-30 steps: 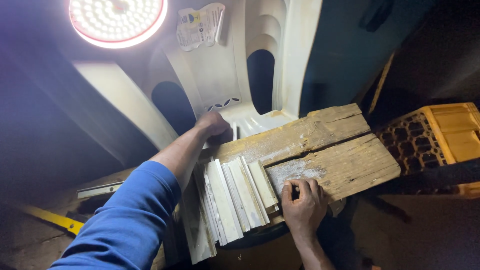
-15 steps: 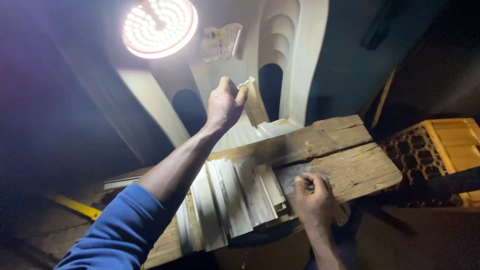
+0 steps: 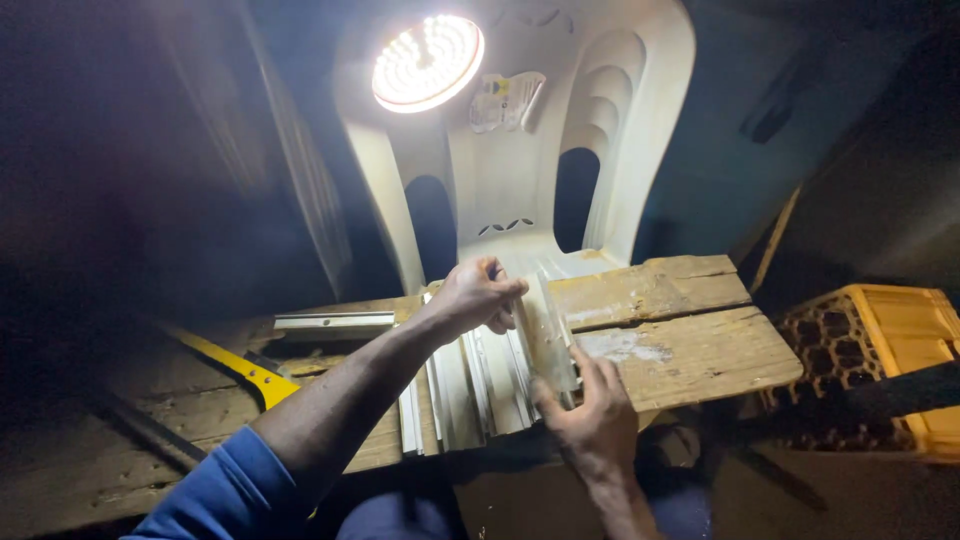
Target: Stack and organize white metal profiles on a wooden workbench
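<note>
gripping a pale moulding strip (image 3: 548, 330) at both ends: left hand (image 3: 478, 296) clenched round the far end, fingers curled over its top edge; right hand (image 3: 592, 420) pinching the near end, thumb pressed up against the strip's side, remaining fingers wrapped underneath and partly hidden. held tilted on edge, raised slightly above the wooden planks (image 3: 690, 345), near their middle. long axis ran from the near edge of the planks toward the far edge, roughly away from the body, with a slight lean to the left at the top. lay directly between the two hands, so neither reached for it; left hand nearer the far end, right hand nearer the near end, close to the planks' front edge.

just left of the held strip, a row of similar pale strips (image 3: 460, 390), lying flat and side by side, parallel to it, touching or nearly touching one another. further left on the planks, a short metal channel piece (image 3: 335, 322) lying crosswise, and a yellow-handled tool (image 3: 240, 370) partly in shadow. beyond the far edge, a white plastic chair (image 3: 610, 130) with a bright round lamp (image 3: 428, 62) against its back. off the right end, a yellow crate (image 3: 890, 340).
</note>
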